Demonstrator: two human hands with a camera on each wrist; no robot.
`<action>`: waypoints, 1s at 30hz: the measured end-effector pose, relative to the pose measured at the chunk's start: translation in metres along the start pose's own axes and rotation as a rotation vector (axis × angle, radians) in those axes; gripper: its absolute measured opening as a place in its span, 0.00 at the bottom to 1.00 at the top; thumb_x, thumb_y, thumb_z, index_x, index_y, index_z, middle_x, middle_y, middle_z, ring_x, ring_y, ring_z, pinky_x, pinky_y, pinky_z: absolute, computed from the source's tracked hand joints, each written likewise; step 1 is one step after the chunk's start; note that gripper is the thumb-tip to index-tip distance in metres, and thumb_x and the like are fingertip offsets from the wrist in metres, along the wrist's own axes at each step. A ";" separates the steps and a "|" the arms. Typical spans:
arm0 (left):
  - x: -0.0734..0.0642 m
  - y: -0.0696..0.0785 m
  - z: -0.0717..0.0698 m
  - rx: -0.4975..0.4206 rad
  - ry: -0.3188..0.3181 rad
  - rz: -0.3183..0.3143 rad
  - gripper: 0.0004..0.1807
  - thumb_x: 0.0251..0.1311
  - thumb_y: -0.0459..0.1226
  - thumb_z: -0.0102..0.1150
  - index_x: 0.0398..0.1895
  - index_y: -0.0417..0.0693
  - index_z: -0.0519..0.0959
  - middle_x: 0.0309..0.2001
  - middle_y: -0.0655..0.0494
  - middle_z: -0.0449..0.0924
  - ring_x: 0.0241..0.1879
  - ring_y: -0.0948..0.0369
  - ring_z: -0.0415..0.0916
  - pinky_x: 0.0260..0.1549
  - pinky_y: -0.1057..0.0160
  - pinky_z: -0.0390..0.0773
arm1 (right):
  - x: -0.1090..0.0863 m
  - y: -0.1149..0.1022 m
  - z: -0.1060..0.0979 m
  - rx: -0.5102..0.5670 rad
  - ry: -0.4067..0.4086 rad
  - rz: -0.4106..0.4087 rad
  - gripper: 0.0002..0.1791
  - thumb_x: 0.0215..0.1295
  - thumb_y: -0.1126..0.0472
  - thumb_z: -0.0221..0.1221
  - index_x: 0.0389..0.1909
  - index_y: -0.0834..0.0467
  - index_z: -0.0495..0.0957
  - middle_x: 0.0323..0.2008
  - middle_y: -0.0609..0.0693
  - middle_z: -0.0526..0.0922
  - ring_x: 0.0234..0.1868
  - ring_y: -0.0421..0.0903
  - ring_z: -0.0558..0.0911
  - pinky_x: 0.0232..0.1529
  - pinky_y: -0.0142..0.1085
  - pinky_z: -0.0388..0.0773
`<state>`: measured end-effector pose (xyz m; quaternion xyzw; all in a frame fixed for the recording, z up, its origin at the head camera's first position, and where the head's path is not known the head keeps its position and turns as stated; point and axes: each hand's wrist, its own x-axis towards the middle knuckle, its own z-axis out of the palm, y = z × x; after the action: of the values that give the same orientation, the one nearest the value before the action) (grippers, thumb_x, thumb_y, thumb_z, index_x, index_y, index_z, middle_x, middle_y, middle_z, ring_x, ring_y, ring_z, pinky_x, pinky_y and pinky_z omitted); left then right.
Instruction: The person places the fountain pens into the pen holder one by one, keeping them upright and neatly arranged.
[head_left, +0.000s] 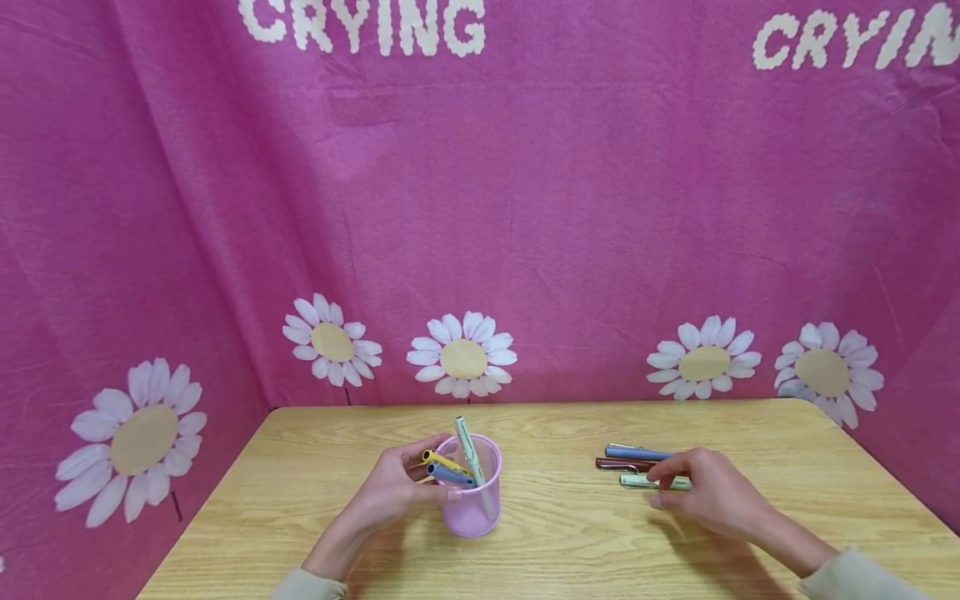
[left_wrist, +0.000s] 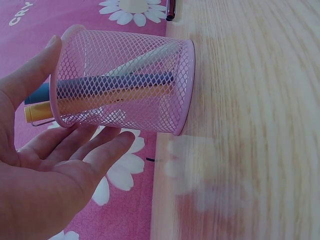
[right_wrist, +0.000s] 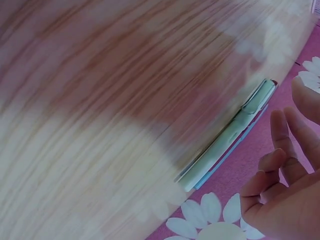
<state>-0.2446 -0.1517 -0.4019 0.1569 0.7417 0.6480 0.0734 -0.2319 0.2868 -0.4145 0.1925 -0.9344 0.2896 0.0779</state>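
Note:
A pink mesh pen cup [head_left: 471, 510] stands upright on the table, holding a mint-green pen [head_left: 468, 446], a yellow pen [left_wrist: 40, 112] and a blue pen [head_left: 450, 475]. My left hand [head_left: 401, 483] holds the cup from its left side, thumb by the near rim and fingers around the far side. To the right lie three capped pens side by side: blue [head_left: 633, 452], dark red [head_left: 618, 464] and mint green [head_left: 633, 481]. Just above them hovers my right hand [head_left: 708, 492], fingers loosely bent with nothing between them; the right wrist view shows a gap between fingers and pens.
The wooden table [head_left: 555, 550] ends at the back against a magenta cloth [head_left: 525, 208] with white daisies and lettering. The same cloth hangs along the left and right sides. A stretch of tabletop separates the cup from the three pens.

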 end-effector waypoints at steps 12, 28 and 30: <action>0.001 -0.001 0.000 -0.003 -0.005 0.006 0.44 0.53 0.26 0.77 0.75 0.29 0.68 0.72 0.32 0.70 0.66 0.38 0.74 0.63 0.51 0.78 | 0.005 0.014 -0.002 -0.111 -0.020 0.009 0.13 0.52 0.58 0.81 0.38 0.53 0.90 0.30 0.38 0.82 0.33 0.38 0.76 0.32 0.35 0.73; 0.000 0.000 0.000 -0.005 -0.002 -0.003 0.45 0.53 0.27 0.78 0.75 0.31 0.68 0.72 0.33 0.70 0.66 0.37 0.74 0.61 0.50 0.80 | 0.013 0.021 0.002 -0.217 -0.002 -0.007 0.10 0.51 0.61 0.79 0.35 0.52 0.92 0.33 0.38 0.83 0.32 0.38 0.77 0.33 0.39 0.77; 0.001 0.000 0.000 -0.002 0.000 -0.003 0.44 0.53 0.27 0.78 0.75 0.32 0.69 0.72 0.33 0.70 0.66 0.38 0.74 0.61 0.50 0.80 | 0.013 0.022 0.003 -0.223 0.004 -0.018 0.10 0.50 0.61 0.79 0.34 0.51 0.92 0.33 0.37 0.83 0.33 0.38 0.78 0.34 0.40 0.78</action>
<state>-0.2452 -0.1514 -0.4020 0.1559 0.7412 0.6486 0.0745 -0.2531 0.2976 -0.4242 0.1904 -0.9589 0.1833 0.1031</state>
